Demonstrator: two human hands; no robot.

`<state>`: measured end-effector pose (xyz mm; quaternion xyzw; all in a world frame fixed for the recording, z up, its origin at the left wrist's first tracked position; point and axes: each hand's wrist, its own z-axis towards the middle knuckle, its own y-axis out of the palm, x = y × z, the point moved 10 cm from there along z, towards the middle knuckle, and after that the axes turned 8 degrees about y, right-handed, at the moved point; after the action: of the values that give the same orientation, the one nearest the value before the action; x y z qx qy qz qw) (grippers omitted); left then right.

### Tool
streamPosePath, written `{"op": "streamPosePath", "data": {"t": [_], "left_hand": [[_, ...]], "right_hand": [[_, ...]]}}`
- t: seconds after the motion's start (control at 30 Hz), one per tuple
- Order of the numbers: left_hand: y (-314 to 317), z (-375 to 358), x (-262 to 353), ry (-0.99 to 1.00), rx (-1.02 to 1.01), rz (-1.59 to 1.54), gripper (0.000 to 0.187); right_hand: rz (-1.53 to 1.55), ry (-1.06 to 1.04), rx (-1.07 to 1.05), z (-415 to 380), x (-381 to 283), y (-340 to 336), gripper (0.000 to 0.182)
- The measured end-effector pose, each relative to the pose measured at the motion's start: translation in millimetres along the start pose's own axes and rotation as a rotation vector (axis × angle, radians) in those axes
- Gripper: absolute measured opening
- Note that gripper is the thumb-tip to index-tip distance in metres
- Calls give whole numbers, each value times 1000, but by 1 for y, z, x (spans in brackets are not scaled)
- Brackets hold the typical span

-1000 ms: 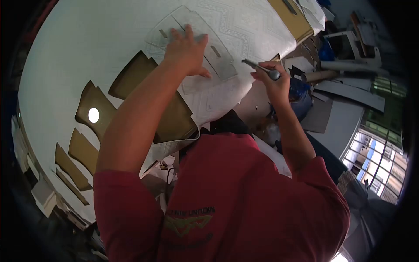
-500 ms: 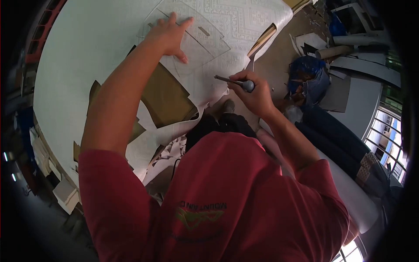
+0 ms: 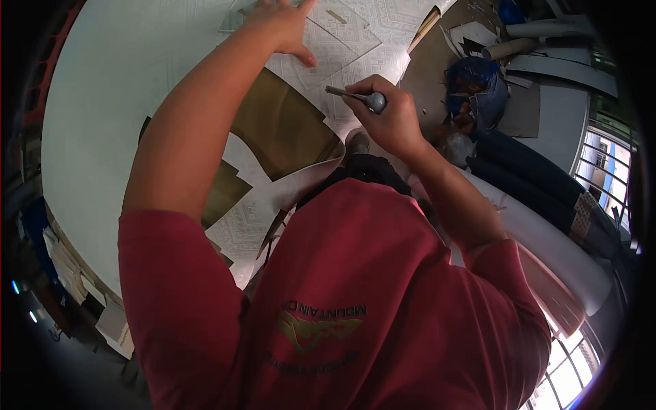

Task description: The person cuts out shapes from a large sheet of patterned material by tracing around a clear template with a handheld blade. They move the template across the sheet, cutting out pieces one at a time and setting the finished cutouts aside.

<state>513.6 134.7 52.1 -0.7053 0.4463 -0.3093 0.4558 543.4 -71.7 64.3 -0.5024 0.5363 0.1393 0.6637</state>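
At the top of the view my left hand (image 3: 281, 29) lies spread and open over a clear sheet template (image 3: 348, 39) with cut slots, its fingertips partly cut off by the frame edge. The template rests on a pale, pattern-embossed sheet (image 3: 89, 130) covering the table. My right hand (image 3: 391, 113) is closed around a slim dark-shafted tool (image 3: 374, 102) with a rounded grey end; its exact kind I cannot make out. The tool's tip points left, near the template's lower corner. Olive-brown flat pieces (image 3: 287, 126) with shaped edges lie below the left hand, partly hidden by my forearm.
Right of the table, a blue plastic bundle (image 3: 471, 85), a cardboard tube (image 3: 509, 48) and scraps lie on the floor. Dark rolls (image 3: 526, 171) and a pale roll (image 3: 547, 236) run along my right side. A barred window (image 3: 607, 160) is beyond.
The view has shifted, so table and template sit higher in the frame. My left hand stays spread on the template; my right hand still holds the tool, its tip now closer to the template's corner.
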Motion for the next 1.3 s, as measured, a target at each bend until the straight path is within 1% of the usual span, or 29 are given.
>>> {"op": "streamPosePath", "data": {"t": [0.1,0.2,0.27,0.4,0.47,0.53,0.6,0.67,0.7,0.77,0.97,1.07,1.13,1.17,1.23,1.27,1.3], "left_hand": [[4,-1,-3,12,24,-29,135],[5,2,-6,22,51,-43,135],[5,2,-5,30,65,-46,135],[4,3,-3,47,38,-13,138],[7,9,-4,51,26,6,140],[10,12,-3,52,-7,61,145],[11,11,-1,35,-2,47,147],[8,11,-1,15,1,36,148],[10,14,1,9,-40,70,149],[11,18,2,7,-80,110,151],[17,26,0,2,-74,169,151],[18,31,-3,49,-44,156,148],[3,14,0,84,-60,113,133],[5,21,-10,79,-54,116,133],[9,38,-28,145,-4,29,110],[13,41,-31,139,-3,32,110],[12,40,-33,142,29,4,102]], "right_hand": [[-87,17,31,1,-16,15,18],[-100,-48,70,4,-30,22,17],[-135,-43,41,4,-36,29,16],[-200,1,50,5,-41,37,15],[-241,-55,123,3,-46,37,13],[-279,-61,146,2,-49,41,13],[-316,-70,166,0,-50,47,12],[-286,-96,250,-6,-51,48,12],[-285,-91,257,-7,-48,52,12],[-209,-165,365,-13,-48,51,13],[-237,-147,471,-5,-48,66,14],[-237,-144,503,8,-55,70,15],[-222,-133,502,11,-57,69,15],[-207,-124,501,14,-57,68,15],[-185,-112,486,18,-54,67,15],[-167,-91,463,20,-49,69,15],[-160,-94,460,26,-48,70,15]]}}
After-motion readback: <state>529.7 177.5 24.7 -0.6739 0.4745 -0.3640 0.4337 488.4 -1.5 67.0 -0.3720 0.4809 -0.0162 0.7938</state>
